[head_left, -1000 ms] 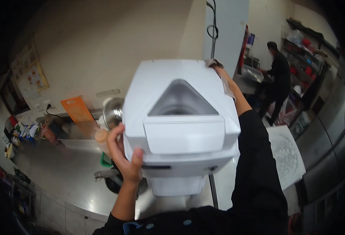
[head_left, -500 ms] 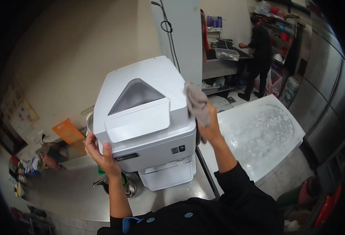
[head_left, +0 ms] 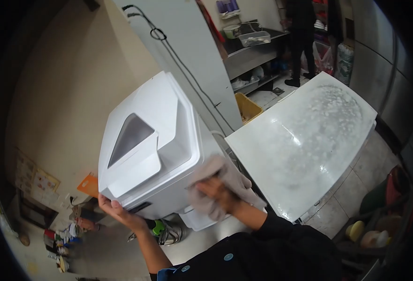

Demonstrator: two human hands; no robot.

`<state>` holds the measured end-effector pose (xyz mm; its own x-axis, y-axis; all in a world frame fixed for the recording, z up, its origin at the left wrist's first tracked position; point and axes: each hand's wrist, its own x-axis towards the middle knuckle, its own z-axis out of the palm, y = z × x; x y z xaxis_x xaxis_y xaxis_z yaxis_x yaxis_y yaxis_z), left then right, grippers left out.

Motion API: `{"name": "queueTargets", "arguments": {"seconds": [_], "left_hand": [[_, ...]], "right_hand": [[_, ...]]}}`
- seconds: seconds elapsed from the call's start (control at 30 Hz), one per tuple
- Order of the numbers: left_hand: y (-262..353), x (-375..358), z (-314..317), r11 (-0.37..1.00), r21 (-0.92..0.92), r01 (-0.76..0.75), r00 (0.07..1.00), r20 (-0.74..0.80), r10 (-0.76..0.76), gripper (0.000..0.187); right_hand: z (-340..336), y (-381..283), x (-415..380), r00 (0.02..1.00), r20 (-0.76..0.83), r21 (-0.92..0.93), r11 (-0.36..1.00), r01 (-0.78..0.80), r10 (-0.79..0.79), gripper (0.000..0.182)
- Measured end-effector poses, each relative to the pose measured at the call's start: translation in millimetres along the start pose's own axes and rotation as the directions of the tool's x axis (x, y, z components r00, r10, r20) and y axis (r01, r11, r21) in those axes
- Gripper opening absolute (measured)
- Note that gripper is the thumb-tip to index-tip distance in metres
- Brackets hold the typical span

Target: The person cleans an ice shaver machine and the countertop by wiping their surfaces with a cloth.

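Observation:
A white countertop machine (head_left: 182, 139) with a triangular dark window (head_left: 130, 139) in its lid stands turned at an angle in front of me. My left hand (head_left: 124, 218) grips its lower left front corner, thumb on the front. Over the machine's right side, near the front corner, my right hand (head_left: 219, 193) presses a greyish-beige cloth (head_left: 215, 168); the hand and cloth are somewhat blurred. The cloth hides part of the front panel and side. Below the machine's front, a metal container (head_left: 171, 234) with something green beside it stands on the steel counter (head_left: 108, 250).
To the right is a white chest-like unit (head_left: 290, 154) with a wet, foamy-looking top. Cables (head_left: 178, 70) hang along the pale pillar behind the machine. A person in dark clothing (head_left: 302, 42) stands farther back. An orange board (head_left: 88, 185) is at the left.
My view has turned, and the machine appears more from its right side. My right hand has brought the cloth from the lid's right edge down to the body's front right.

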<state>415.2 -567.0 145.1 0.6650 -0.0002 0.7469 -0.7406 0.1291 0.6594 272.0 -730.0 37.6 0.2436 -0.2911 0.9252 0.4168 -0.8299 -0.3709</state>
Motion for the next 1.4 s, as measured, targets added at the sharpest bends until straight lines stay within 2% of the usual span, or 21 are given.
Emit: {"name": "queueTargets", "arguments": {"seconds": [0.1,0.13,0.17,0.23,0.3,0.37,0.43,0.47,0.53,0.57,0.6,0.67,0.8,0.83,0.93,1.07,1.13,1.2,1.33,1.37,1.4], "left_hand": [[-13.3,-12.6,0.3,0.998,0.000,-0.057,0.998,-0.015,0.057,0.077],[-13.2,-13.1,0.3,0.995,0.051,-0.083,0.996,-0.031,0.085,0.074],[-16.0,-13.4,-0.2,0.996,0.041,-0.076,0.996,-0.046,0.078,0.072],[-14.3,-14.2,1.2,0.999,-0.014,-0.044,0.998,-0.044,0.043,0.072],[-15.9,-14.7,-0.1,0.998,-0.056,-0.010,0.999,-0.030,0.009,0.072],[-14.5,-13.6,-1.8,0.997,-0.071,0.004,1.000,-0.015,-0.005,0.072],[-14.6,-14.9,-4.2,0.995,-0.097,-0.014,1.000,0.019,0.016,0.070],[-17.7,-15.7,-5.1,0.993,-0.116,-0.032,0.999,0.028,0.036,0.069],[-24.1,-15.9,-10.2,0.995,-0.079,-0.063,0.996,0.052,0.067,0.068],[-25.7,-17.0,-14.7,0.994,-0.051,-0.096,0.991,0.093,0.101,0.068],[-22.7,-18.6,-17.0,0.995,-0.035,-0.091,0.992,0.081,0.093,0.068],[-8.1,-23.2,-15.7,0.999,-0.034,-0.026,0.987,0.158,0.031,0.069],[1.6,-46.6,-30.0,0.992,-0.051,0.118,0.976,0.188,-0.106,0.064],[-1.8,-55.6,-36.7,0.979,-0.062,0.192,0.966,0.186,-0.178,0.061],[-1.2,-87.1,-51.7,0.988,0.062,0.142,0.970,0.190,-0.152,0.055],[9.8,-126.3,-81.2,0.973,0.230,0.024,0.974,0.212,-0.074,0.042],[27.2,-139.0,-90.4,0.954,0.300,0.002,0.987,0.153,-0.050,0.037],[36.2,-143.1,-98.5,0.943,0.320,-0.095,0.985,0.169,0.042,0.036],[43.9,-158.6,-115.5,0.962,0.263,0.066,0.985,0.137,-0.105,0.033],[44.7,-164.8,-123.1,0.948,0.310,0.076,0.994,0.050,-0.096,0.033],[42.1,-172.9,-130.6,0.945,0.317,0.080,0.990,0.082,-0.112,0.034]], "right_hand": [[-4.9,21.9,-10.1,0.937,-0.096,0.000,0.942,-0.337,0.335,0.044],[-5.2,37.2,-29.4,0.886,-0.018,0.166,0.876,-0.454,0.463,0.047],[-5.4,61.5,-56.1,0.830,0.061,0.183,0.811,-0.555,0.554,0.048],[-5.3,129.1,-132.2,0.709,0.197,0.000,0.724,-0.690,0.677,0.050],[-7.5,194.0,-217.9,0.641,0.316,-0.268,0.714,-0.647,0.699,0.052],[-16.6,133.9,-180.8,0.645,0.251,-0.153,0.687,-0.710,0.722,0.048],[-18.7,92.0,-145.5,0.363,0.104,-0.020,0.367,-0.930,0.926,0.038],[-21.5,85.0,-145.8,0.365,0.122,-0.028,0.370,-0.928,0.923,0.038],[-31.6,61.2,-139.9,0.625,0.250,-0.238,0.673,-0.700,0.739,0.031],[-40.3,45.5,-126.6,0.543,0.343,-0.245,0.631,-0.737,0.767,0.031],[-43.8,33.2,-117.1,0.536,0.362,-0.245,0.633,-0.735,0.763,0.031],[-45.5,20.7,-108.2,0.570,0.512,-0.434,0.766,-0.475,0.643,0.031],[-32.4,11.2,-137.5,0.649,0.569,-0.534,0.827,-0.176,0.505,0.048],[-27.8,7.7,-136.9,0.545,0.642,-0.581,0.806,-0.114,0.540,0.060],[-9.1,3.0,-129.6,0.570,0.623,-0.603,0.793,-0.086,0.535,0.066],[17.2,3.5,-112.7,0.534,0.723,-0.479,0.875,-0.070,0.438,0.074],[33.9,1.0,-110.0,0.384,0.802,-0.539,0.832,0.133,0.457,0.081],[50.5,3.1,-115.2,0.406,0.798,-0.535,0.833,0.140,0.445,0.084],[76.3,-4.8,-95.1,0.260,0.933,-0.307,0.929,0.207,0.250,0.071],[83.9,-0.8,-97.1,0.225,0.961,-0.218,0.944,0.248,0.163,0.071],[90.1,4.4,-99.9,0.232,0.971,-0.089,0.985,0.146,0.053,0.069]]}}
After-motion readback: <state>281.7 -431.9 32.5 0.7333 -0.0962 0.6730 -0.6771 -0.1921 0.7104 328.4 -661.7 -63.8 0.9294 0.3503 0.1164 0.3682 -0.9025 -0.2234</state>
